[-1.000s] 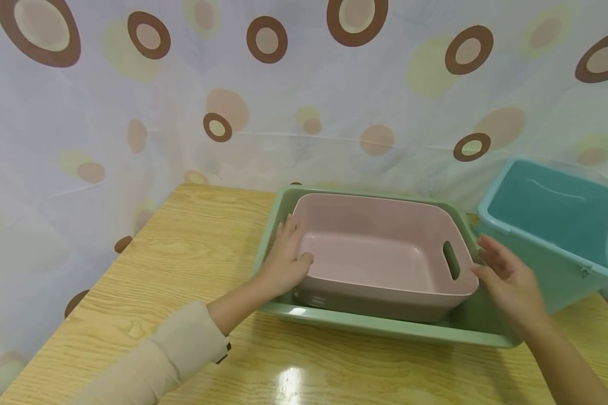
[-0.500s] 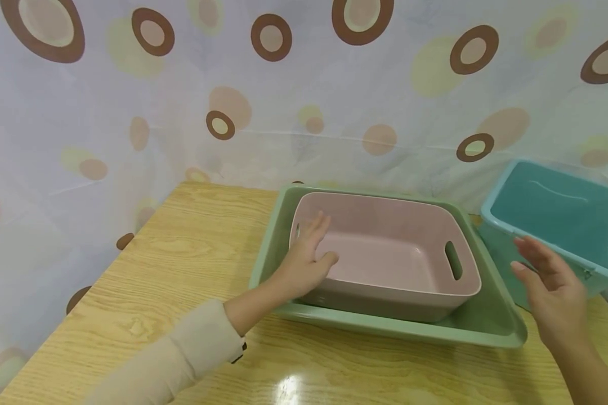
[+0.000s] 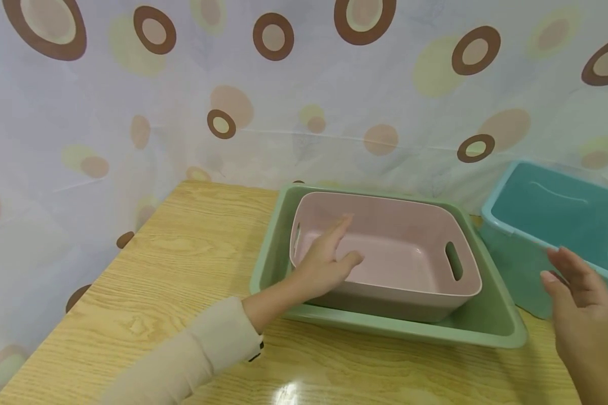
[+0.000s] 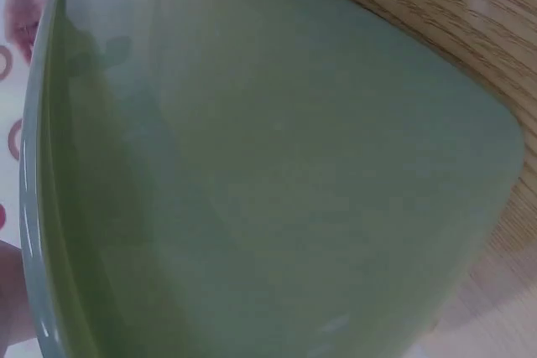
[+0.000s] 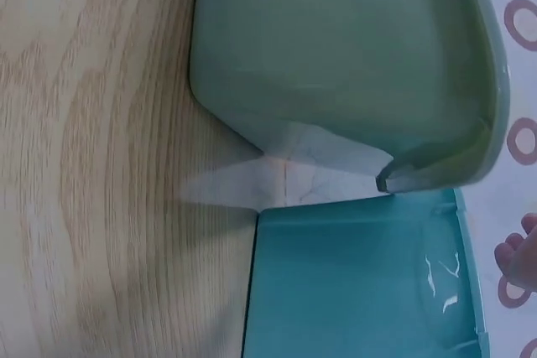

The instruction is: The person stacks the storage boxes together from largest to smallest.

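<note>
A pink plastic basin [image 3: 385, 247] with slot handles sits inside a larger green basin [image 3: 395, 328] on the wooden table. My left hand [image 3: 326, 261] is held over the pink basin's near left part, fingers extended and thumb apart, holding nothing. To the right, my right hand [image 3: 582, 304] hovers in front of the blue-green bin [image 3: 527, 264], its fingers loosely bent and nothing in them. In the left wrist view the green basin's outer side [image 4: 285, 157] fills most of the picture. The right wrist view has the green basin [image 5: 336, 48] beside the blue-green bin [image 5: 361, 282].
The wood-grain table [image 3: 182, 247] extends to the left and front of the basins. Behind it hangs a pale curtain [image 3: 304, 84] printed with brown and pink circles. The blue-green bin stands close to the green basin's right side.
Both hands have come off the pink basin's rim and moved right, the right one away past the green basin. The pink basin stays inside the green one.
</note>
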Action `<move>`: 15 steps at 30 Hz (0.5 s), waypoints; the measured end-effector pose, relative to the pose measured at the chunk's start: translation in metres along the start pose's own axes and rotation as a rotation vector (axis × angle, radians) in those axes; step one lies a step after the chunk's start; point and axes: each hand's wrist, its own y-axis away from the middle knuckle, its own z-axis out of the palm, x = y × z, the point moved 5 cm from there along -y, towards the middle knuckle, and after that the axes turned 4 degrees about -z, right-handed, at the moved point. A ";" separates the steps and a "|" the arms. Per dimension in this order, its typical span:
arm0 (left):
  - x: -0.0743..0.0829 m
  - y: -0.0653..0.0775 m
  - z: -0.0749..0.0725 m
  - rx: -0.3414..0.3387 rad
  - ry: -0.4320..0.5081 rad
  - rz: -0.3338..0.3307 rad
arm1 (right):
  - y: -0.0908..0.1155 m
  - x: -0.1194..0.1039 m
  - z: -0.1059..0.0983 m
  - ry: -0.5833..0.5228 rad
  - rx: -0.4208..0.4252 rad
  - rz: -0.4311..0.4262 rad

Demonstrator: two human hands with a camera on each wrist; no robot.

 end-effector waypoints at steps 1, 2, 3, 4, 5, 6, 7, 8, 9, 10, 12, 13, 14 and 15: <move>0.001 -0.001 0.002 -0.006 0.001 0.002 | -0.001 0.000 -0.003 -0.001 0.026 -0.001; 0.003 -0.002 0.003 -0.009 0.002 0.005 | -0.001 0.001 -0.007 0.018 0.037 0.009; 0.004 -0.003 0.004 -0.012 0.004 0.009 | -0.002 0.002 -0.011 0.053 0.036 0.019; 0.005 -0.003 0.005 -0.014 0.003 0.013 | -0.002 0.003 -0.014 0.126 0.034 0.030; 0.006 -0.004 0.006 -0.016 0.003 0.016 | -0.003 0.006 -0.019 0.195 0.025 0.026; 0.007 -0.005 0.007 -0.019 0.004 0.017 | -0.004 0.008 -0.023 0.248 0.028 0.033; 0.007 -0.005 0.007 -0.019 0.003 0.019 | -0.005 0.008 -0.026 0.294 0.034 0.046; 0.008 -0.006 0.008 -0.020 0.004 0.018 | -0.006 0.008 -0.030 0.352 0.041 0.055; 0.009 -0.007 0.009 -0.018 0.002 0.020 | -0.006 0.007 -0.033 0.373 0.060 0.059; 0.010 -0.008 0.009 -0.016 0.003 0.022 | -0.008 0.006 -0.034 0.376 0.081 0.072; 0.012 -0.010 0.010 -0.012 0.004 0.024 | -0.009 0.003 -0.035 0.368 0.124 0.123; 0.014 -0.011 0.011 -0.011 0.004 0.024 | -0.011 0.003 -0.036 0.374 0.137 0.139; 0.015 -0.012 0.011 -0.008 0.006 0.024 | -0.011 0.003 -0.038 0.387 0.144 0.141; 0.016 -0.013 0.012 -0.007 0.010 0.025 | -0.012 0.003 -0.038 0.392 0.152 0.141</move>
